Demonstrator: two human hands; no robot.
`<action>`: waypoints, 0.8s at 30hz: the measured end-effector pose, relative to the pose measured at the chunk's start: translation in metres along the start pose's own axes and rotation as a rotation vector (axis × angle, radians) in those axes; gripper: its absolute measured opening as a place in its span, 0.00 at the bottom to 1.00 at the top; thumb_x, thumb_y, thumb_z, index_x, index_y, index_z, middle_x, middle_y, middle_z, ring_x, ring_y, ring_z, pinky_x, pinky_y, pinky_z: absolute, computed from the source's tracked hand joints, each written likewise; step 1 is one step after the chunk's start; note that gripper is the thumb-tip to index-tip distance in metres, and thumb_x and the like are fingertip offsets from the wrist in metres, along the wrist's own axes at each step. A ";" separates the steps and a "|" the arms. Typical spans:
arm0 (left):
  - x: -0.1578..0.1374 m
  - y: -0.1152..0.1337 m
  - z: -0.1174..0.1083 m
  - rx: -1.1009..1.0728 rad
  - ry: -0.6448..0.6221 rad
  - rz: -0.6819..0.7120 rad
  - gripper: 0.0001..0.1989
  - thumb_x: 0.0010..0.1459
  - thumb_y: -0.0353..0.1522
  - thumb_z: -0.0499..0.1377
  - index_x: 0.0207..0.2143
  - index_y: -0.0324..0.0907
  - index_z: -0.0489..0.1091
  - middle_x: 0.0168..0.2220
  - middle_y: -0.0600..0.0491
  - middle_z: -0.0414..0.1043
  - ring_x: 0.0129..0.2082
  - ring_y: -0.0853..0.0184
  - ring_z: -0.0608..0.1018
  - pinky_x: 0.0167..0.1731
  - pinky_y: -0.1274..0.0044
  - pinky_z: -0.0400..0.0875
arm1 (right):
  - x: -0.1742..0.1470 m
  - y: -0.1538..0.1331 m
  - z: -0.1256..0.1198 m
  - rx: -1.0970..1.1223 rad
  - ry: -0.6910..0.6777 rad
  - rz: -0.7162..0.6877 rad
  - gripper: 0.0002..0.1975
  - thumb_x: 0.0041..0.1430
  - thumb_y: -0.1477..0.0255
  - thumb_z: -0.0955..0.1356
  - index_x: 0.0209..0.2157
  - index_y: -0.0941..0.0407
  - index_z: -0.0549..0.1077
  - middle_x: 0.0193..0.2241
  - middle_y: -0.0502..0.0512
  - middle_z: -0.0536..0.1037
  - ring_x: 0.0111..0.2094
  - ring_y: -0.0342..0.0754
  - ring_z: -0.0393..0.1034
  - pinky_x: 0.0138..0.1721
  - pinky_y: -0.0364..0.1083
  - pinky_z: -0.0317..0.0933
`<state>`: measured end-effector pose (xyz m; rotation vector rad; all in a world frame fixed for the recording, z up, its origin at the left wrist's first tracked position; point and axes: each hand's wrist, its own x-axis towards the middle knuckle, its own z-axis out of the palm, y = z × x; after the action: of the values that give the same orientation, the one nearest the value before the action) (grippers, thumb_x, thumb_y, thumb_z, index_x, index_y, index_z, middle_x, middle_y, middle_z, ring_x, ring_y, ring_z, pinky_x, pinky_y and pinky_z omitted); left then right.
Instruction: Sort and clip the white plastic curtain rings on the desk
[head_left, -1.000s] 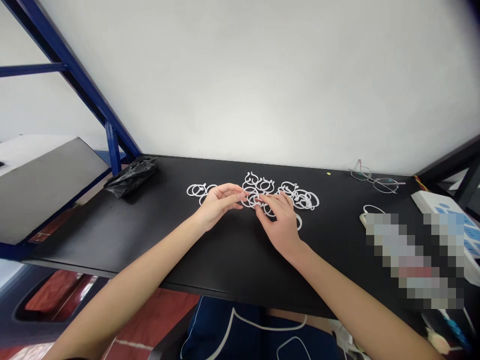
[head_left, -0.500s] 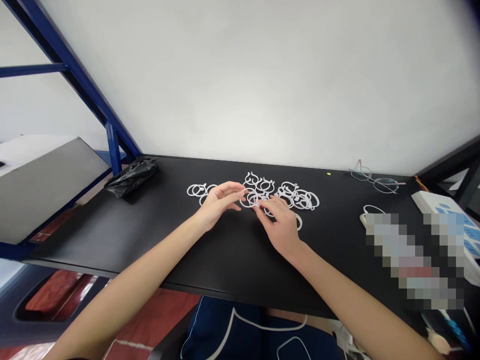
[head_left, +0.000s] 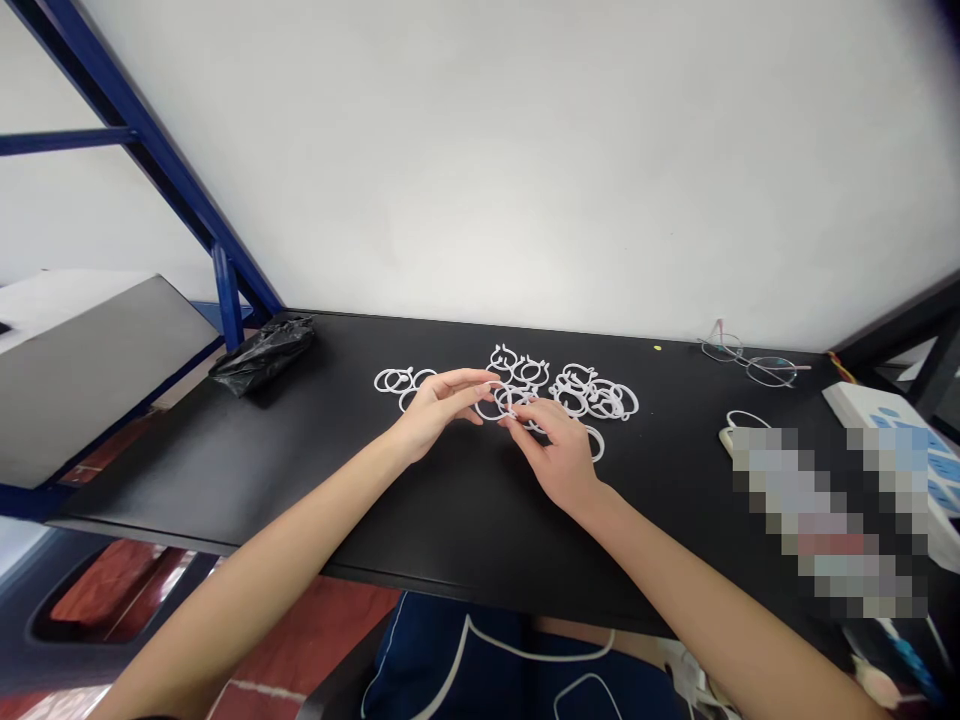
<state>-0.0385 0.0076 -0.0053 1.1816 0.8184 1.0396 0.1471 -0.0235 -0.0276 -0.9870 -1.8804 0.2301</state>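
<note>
Between my two hands, a little above the black table, is a white ring point(head_left: 480, 408) with a small clasp. My left hand point(head_left: 442, 408) is closed on its left side with thumb and fingers. At the clasp end, my right hand point(head_left: 553, 440) pinches the ring; its fingertips hide part of the clasp. Several more white rings point(head_left: 531, 372) with little knobbed ends lie just behind my hands. To the right is a tangled pile of rings point(head_left: 604, 402), and another ring point(head_left: 598, 444) lies beside my right hand. A smaller group point(head_left: 394, 380) is left of my left hand.
The black table point(head_left: 322, 450) meets a white wall. A crumpled black plastic bag point(head_left: 266, 352) lies at the back left. Eyeglasses point(head_left: 772, 371) are at the back right, near a white and blue box point(head_left: 874, 410) and a blurred-out object point(head_left: 825, 530).
The held ring has dropped slightly and tilted, and both hands have shifted a tiny bit with it. The rings on the table look the same.
</note>
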 end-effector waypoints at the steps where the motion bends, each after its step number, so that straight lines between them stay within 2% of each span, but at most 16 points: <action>1: 0.000 0.000 0.001 0.021 -0.003 0.013 0.15 0.53 0.38 0.65 0.41 0.40 0.76 0.42 0.47 0.75 0.42 0.64 0.76 0.29 0.80 0.74 | 0.000 0.000 0.000 -0.001 -0.009 0.006 0.07 0.63 0.72 0.65 0.36 0.53 0.76 0.29 0.53 0.80 0.35 0.49 0.74 0.43 0.51 0.68; 4: -0.001 0.000 0.003 0.125 -0.036 0.080 0.17 0.56 0.40 0.62 0.43 0.40 0.75 0.42 0.47 0.74 0.41 0.64 0.76 0.29 0.79 0.74 | 0.000 -0.002 -0.001 0.012 -0.037 0.022 0.08 0.63 0.72 0.64 0.37 0.53 0.76 0.30 0.53 0.80 0.35 0.49 0.74 0.41 0.49 0.68; 8: -0.004 -0.003 0.004 0.342 -0.106 0.208 0.18 0.55 0.41 0.63 0.45 0.40 0.72 0.36 0.50 0.72 0.33 0.67 0.75 0.29 0.78 0.72 | 0.000 -0.004 -0.001 0.070 -0.073 -0.004 0.07 0.64 0.71 0.64 0.37 0.53 0.75 0.30 0.53 0.80 0.34 0.48 0.75 0.38 0.48 0.68; 15: -0.008 -0.007 0.000 0.571 -0.108 0.387 0.15 0.55 0.41 0.63 0.36 0.40 0.69 0.30 0.54 0.67 0.28 0.71 0.70 0.29 0.79 0.67 | -0.001 -0.005 -0.001 0.128 -0.125 -0.069 0.08 0.66 0.70 0.63 0.38 0.55 0.74 0.29 0.53 0.77 0.31 0.46 0.72 0.33 0.45 0.67; 20: -0.010 -0.006 -0.001 0.799 -0.086 0.565 0.17 0.50 0.41 0.66 0.37 0.40 0.68 0.27 0.55 0.67 0.26 0.71 0.69 0.29 0.77 0.66 | -0.003 -0.002 0.000 0.139 -0.128 -0.126 0.08 0.66 0.68 0.63 0.40 0.55 0.73 0.30 0.54 0.77 0.31 0.46 0.72 0.33 0.45 0.67; 24: -0.009 -0.007 -0.002 0.837 -0.086 0.689 0.15 0.53 0.42 0.64 0.36 0.40 0.69 0.26 0.55 0.66 0.25 0.70 0.69 0.29 0.77 0.66 | -0.004 -0.002 0.000 0.142 -0.147 -0.124 0.06 0.65 0.72 0.64 0.40 0.56 0.72 0.30 0.54 0.76 0.31 0.45 0.70 0.33 0.44 0.67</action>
<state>-0.0421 -0.0010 -0.0125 2.3171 0.8159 1.2075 0.1467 -0.0277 -0.0285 -0.7717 -2.0210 0.3659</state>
